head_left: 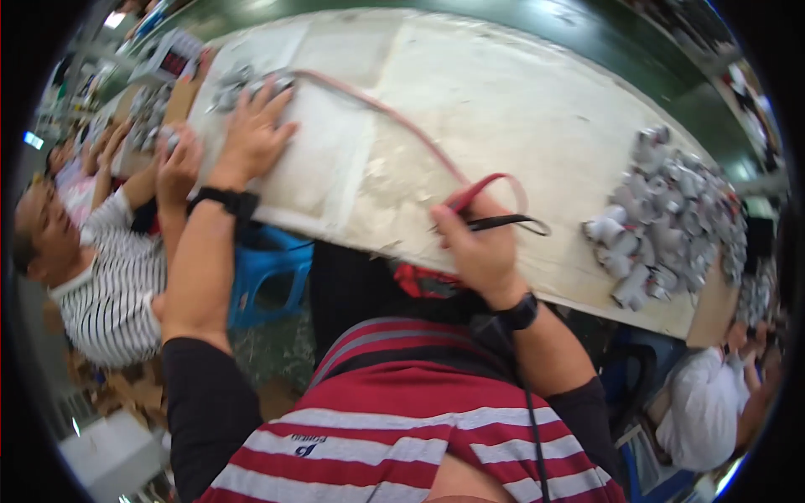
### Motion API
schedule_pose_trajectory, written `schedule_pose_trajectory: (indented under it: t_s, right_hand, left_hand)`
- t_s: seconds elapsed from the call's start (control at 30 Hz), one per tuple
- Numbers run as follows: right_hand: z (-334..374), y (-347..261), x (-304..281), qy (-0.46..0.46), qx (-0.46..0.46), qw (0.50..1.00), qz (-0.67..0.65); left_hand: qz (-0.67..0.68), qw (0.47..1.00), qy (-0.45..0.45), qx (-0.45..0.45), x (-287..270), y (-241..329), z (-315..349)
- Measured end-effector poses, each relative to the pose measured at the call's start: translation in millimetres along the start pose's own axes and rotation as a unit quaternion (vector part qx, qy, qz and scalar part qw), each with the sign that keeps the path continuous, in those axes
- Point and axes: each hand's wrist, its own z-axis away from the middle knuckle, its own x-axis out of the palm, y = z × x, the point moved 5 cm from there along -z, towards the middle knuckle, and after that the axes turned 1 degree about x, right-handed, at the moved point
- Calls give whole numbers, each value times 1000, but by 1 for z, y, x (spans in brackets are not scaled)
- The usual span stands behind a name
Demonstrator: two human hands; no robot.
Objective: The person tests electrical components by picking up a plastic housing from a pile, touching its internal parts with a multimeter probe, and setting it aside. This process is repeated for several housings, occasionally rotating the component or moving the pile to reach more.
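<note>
Hands at a long, pale worktable (pixel 503 109), seen from above. Left hand (pixel 251 134) lies spread and flat on the tabletop, fingertips touching a small cluster of grey-white parts (pixel 239 84); it grips nothing. Right hand (pixel 480 247) is closed around a slim black tool (pixel 503 223) at the table's near edge, beside a red loop of a pink cord (pixel 394 121) that runs across the surface. A larger heap of grey-white parts (pixel 671 218) sits well apart, to the right. Another person's hand (pixel 176 159) works just beside the left hand. The parts look light, rigid and easily scattered, best pinched singly by the sides; the cord looks limp.
</note>
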Motion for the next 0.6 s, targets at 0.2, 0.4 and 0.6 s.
schedule_pose_trajectory:
  t_s: [0.2,0.4,0.6]
  right_hand:
    - [-1,-25,-13,-84,-57,993,56]
    - [2,-11,-28,-124,-26,989,73]
    - [25,-10,-33,-175,-42,979,96]
  left_hand:
    - [-104,993,22,45,-53,34,-29]
    - [291,884,-152,332,-140,273,-102]
    - [271,836,-110,465,-126,446,-191]
